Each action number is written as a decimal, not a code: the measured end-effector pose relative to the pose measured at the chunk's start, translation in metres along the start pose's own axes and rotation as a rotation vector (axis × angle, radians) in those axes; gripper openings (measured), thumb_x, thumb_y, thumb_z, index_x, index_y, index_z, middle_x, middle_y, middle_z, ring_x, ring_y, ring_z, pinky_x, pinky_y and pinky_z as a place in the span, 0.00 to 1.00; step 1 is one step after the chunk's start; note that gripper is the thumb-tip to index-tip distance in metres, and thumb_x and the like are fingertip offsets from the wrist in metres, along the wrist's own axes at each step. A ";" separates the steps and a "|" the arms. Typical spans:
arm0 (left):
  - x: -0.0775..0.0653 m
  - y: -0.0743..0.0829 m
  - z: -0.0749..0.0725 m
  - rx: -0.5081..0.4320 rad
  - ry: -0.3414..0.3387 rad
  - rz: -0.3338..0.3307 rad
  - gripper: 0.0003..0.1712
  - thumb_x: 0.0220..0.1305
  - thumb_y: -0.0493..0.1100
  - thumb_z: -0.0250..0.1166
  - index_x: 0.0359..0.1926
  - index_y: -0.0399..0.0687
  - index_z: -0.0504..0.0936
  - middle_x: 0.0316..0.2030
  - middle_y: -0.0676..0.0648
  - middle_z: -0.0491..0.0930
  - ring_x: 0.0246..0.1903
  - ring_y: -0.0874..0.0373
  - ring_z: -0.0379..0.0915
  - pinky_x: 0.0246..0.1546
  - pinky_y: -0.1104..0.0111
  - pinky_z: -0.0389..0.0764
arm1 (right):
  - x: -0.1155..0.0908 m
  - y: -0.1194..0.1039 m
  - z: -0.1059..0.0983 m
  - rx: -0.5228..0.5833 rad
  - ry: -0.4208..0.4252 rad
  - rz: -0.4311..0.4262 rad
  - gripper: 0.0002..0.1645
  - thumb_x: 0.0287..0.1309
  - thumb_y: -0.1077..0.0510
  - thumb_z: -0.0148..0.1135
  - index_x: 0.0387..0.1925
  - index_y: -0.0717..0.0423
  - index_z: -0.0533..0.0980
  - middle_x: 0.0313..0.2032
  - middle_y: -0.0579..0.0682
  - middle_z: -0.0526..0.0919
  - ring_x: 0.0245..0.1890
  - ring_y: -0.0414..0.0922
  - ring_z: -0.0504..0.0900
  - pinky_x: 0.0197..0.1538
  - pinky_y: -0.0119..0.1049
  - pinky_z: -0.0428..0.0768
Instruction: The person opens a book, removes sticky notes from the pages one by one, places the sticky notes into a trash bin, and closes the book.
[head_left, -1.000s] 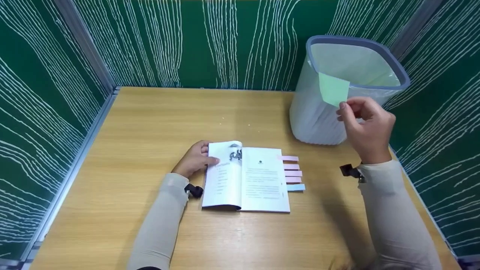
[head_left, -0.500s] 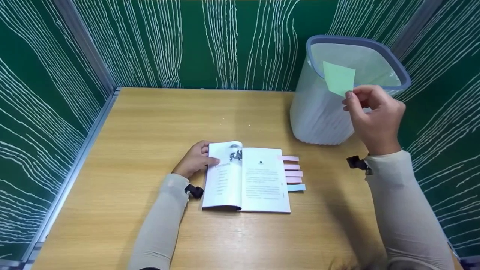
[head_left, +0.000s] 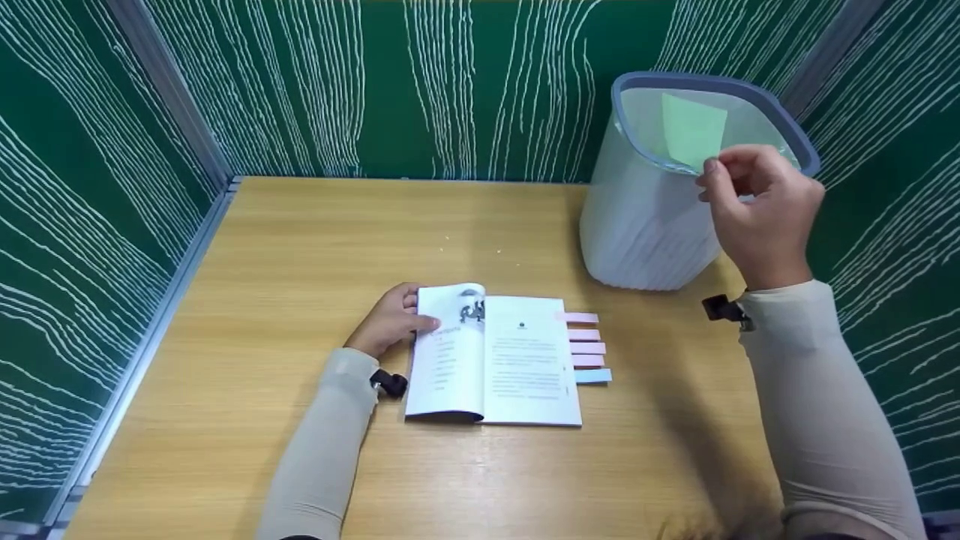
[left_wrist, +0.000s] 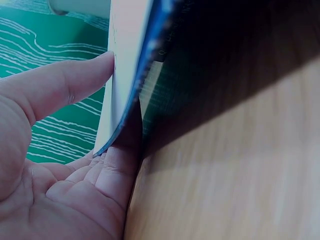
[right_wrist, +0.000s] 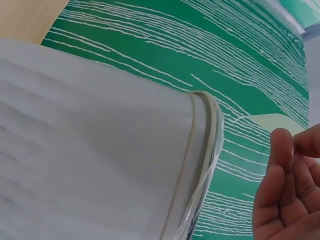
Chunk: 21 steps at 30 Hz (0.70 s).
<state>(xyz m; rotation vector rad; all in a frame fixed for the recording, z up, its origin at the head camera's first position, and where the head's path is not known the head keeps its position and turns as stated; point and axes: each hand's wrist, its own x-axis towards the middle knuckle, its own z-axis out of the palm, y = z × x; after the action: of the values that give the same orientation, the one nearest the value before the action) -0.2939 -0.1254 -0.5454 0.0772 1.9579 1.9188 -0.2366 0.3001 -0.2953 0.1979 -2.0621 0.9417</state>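
An open book (head_left: 525, 367) lies on the table, several pink tabs (head_left: 585, 348) and a blue tab (head_left: 594, 376) sticking out past its right edge. My left hand (head_left: 386, 319) grips the left side, thumb on the page and fingers underneath, as the left wrist view also shows. Between thumb and forefinger my right hand (head_left: 769, 210) pinches a light green sticky note (head_left: 691, 131) by its lower corner. That note is held up at the mouth of a trash bin (head_left: 649, 217); in the right wrist view the hand (right_wrist: 287, 185) is beyond the bin's rim.
The bin has a grey-blue rim (head_left: 720, 81) and a clear liner, and stands at the table's back right. Green walls (head_left: 517, 90) with white lines enclose the wooden table (head_left: 300, 247). A few white specks lie on the tabletop behind the book.
My right hand has moved up and away to the right with the green sticky note, from in front of the bin to over its near rim. The left hand and book have stayed put.
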 end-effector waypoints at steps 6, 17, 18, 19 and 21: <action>-0.002 0.000 0.000 0.009 0.006 -0.007 0.38 0.56 0.28 0.75 0.66 0.43 0.69 0.54 0.40 0.84 0.48 0.47 0.86 0.46 0.61 0.88 | 0.009 0.014 0.000 -0.052 -0.015 0.144 0.16 0.67 0.45 0.67 0.44 0.51 0.85 0.38 0.48 0.90 0.33 0.34 0.86 0.46 0.22 0.82; -0.001 0.002 0.000 -0.002 -0.003 -0.004 0.38 0.56 0.27 0.74 0.65 0.42 0.70 0.54 0.39 0.84 0.47 0.47 0.86 0.46 0.61 0.88 | 0.024 0.030 -0.005 -0.116 -0.004 0.238 0.19 0.68 0.40 0.64 0.47 0.48 0.85 0.39 0.44 0.86 0.34 0.36 0.79 0.44 0.24 0.79; -0.001 0.002 0.000 -0.003 -0.002 -0.005 0.38 0.56 0.27 0.74 0.65 0.42 0.70 0.54 0.39 0.84 0.47 0.47 0.86 0.46 0.62 0.88 | 0.025 0.031 -0.005 -0.120 0.000 0.238 0.19 0.68 0.40 0.64 0.47 0.48 0.86 0.39 0.43 0.85 0.34 0.37 0.78 0.44 0.25 0.79; -0.001 0.001 0.000 -0.001 -0.001 -0.001 0.38 0.55 0.27 0.74 0.65 0.42 0.70 0.54 0.39 0.84 0.47 0.47 0.86 0.45 0.62 0.88 | 0.026 0.033 -0.004 -0.128 0.005 0.241 0.19 0.67 0.39 0.64 0.47 0.47 0.86 0.40 0.42 0.84 0.35 0.37 0.77 0.45 0.25 0.79; -0.001 0.001 0.001 0.006 0.000 0.003 0.38 0.55 0.27 0.74 0.66 0.42 0.70 0.54 0.39 0.84 0.46 0.48 0.86 0.43 0.64 0.87 | 0.027 0.037 -0.004 -0.148 0.011 0.246 0.20 0.67 0.38 0.64 0.47 0.46 0.87 0.40 0.39 0.83 0.38 0.36 0.75 0.46 0.26 0.78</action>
<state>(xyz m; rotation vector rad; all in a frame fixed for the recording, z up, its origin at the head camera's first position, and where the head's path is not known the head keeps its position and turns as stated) -0.2930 -0.1252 -0.5439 0.0819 1.9648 1.9149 -0.2680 0.3337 -0.2938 -0.1420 -2.1688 0.9270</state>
